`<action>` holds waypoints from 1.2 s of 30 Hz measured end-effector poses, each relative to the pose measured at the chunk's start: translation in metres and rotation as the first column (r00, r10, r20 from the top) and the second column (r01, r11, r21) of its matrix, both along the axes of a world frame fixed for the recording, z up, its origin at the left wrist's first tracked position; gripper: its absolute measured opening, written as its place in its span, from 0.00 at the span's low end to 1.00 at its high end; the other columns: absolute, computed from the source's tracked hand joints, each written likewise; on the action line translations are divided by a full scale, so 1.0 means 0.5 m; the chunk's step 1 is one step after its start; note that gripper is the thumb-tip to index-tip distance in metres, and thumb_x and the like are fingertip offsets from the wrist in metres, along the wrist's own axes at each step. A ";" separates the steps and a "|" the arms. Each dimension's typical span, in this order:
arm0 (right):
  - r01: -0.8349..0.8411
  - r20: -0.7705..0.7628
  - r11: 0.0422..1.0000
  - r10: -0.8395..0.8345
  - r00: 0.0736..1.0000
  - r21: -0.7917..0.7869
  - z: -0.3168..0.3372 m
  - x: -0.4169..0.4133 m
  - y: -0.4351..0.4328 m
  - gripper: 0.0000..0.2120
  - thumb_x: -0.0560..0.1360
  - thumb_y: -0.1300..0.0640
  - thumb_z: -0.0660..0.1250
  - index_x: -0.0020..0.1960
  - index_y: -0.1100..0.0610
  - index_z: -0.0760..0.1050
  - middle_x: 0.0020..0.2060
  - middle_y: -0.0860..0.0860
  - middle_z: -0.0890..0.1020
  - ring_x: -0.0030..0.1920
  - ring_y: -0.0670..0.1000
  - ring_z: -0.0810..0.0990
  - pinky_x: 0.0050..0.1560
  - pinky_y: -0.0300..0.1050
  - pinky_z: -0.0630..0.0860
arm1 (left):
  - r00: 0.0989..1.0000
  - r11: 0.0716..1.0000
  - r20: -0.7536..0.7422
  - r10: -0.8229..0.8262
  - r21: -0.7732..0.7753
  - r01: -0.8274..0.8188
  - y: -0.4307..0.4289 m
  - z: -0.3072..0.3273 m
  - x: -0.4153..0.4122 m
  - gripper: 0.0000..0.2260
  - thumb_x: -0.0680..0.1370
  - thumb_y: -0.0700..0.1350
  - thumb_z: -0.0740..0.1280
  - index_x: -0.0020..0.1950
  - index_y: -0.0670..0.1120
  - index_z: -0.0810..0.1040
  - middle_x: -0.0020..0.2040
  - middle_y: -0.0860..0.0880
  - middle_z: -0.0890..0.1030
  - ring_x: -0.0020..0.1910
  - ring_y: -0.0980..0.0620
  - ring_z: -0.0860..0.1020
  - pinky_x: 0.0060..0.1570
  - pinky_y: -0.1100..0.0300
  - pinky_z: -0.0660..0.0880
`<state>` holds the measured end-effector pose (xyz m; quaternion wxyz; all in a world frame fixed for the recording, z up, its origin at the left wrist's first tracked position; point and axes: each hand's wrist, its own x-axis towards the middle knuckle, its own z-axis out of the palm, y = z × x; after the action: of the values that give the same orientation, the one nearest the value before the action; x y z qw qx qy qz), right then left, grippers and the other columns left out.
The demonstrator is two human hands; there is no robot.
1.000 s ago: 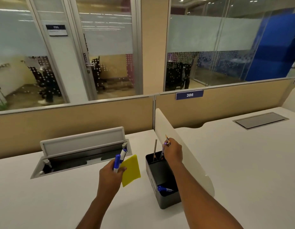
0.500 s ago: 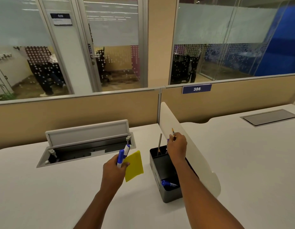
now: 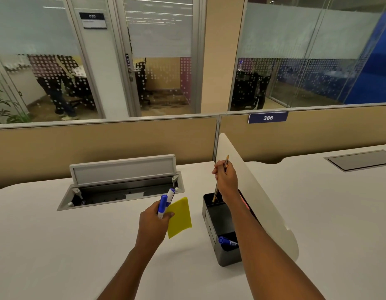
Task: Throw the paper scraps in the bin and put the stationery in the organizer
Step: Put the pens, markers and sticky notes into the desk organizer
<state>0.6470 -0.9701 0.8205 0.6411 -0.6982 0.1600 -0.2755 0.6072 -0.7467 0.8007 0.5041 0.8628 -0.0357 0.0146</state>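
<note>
A black desk organizer [image 3: 209, 221] stands on the white desk beside a low divider. My right hand [image 3: 226, 180] hovers over its far compartment and grips a pencil [image 3: 226, 162] whose lower end dips into that compartment. A blue marker [image 3: 227, 241] lies in the near compartment. To the left of the organizer, my left hand [image 3: 154, 221] holds two blue-and-white markers [image 3: 166, 201] together with a yellow sheet of paper [image 3: 180, 216], raised above the desk.
An open cable tray [image 3: 120, 191] with a raised lid is set into the desk at the back left. A cream divider panel [image 3: 259, 200] runs along the organizer's right side. Beige partitions close off the back. A closed grey hatch [image 3: 360, 160] lies far right.
My right hand has lifted slightly with the pencil, and the pencil now points down into the organizer's far compartment. My left hand keeps the markers and yellow sheet in much the same place.
</note>
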 end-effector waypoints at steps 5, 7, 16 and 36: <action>-0.028 0.035 0.999 0.028 0.999 -0.019 -0.022 0.012 0.009 0.09 0.82 0.56 0.56 0.48 0.57 0.73 0.36 0.49 0.77 0.38 0.47 0.75 0.43 0.40 0.73 | 1.000 1.000 -0.006 0.018 0.000 -0.018 0.012 -0.003 0.002 0.19 0.73 0.41 0.70 0.62 0.38 0.73 0.54 0.39 0.80 0.46 0.49 0.73 0.50 0.55 0.71; -0.039 0.027 0.999 0.040 0.999 -0.026 -0.031 0.019 0.011 0.09 0.82 0.56 0.56 0.49 0.58 0.73 0.36 0.49 0.77 0.39 0.47 0.75 0.44 0.39 0.73 | 0.999 1.000 -0.023 0.028 -0.004 -0.028 0.013 -0.004 0.004 0.20 0.73 0.41 0.70 0.63 0.38 0.73 0.55 0.38 0.80 0.46 0.49 0.73 0.52 0.53 0.72; -0.087 -0.024 0.996 0.086 0.996 -0.025 -0.090 0.026 0.020 0.06 0.81 0.57 0.59 0.46 0.54 0.73 0.37 0.49 0.78 0.39 0.47 0.76 0.43 0.37 0.74 | 0.999 0.999 -0.028 0.035 0.003 -0.035 0.012 -0.015 0.004 0.19 0.73 0.41 0.70 0.62 0.38 0.74 0.54 0.39 0.80 0.45 0.49 0.73 0.49 0.57 0.69; 0.004 -0.006 0.974 -0.005 1.000 -0.226 -0.095 0.001 0.033 0.07 0.77 0.57 0.66 0.53 0.59 0.76 0.49 0.51 0.81 0.50 0.48 0.78 0.45 0.25 0.73 | 0.999 0.999 0.007 0.031 0.011 -0.031 0.007 -0.007 -0.002 0.19 0.73 0.42 0.70 0.61 0.38 0.74 0.53 0.39 0.80 0.44 0.50 0.73 0.48 0.59 0.69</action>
<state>0.6476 -0.9537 0.7727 0.5564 -0.7672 0.1313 -0.2910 0.6061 -0.7434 0.7973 0.4989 0.8659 -0.0241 0.0254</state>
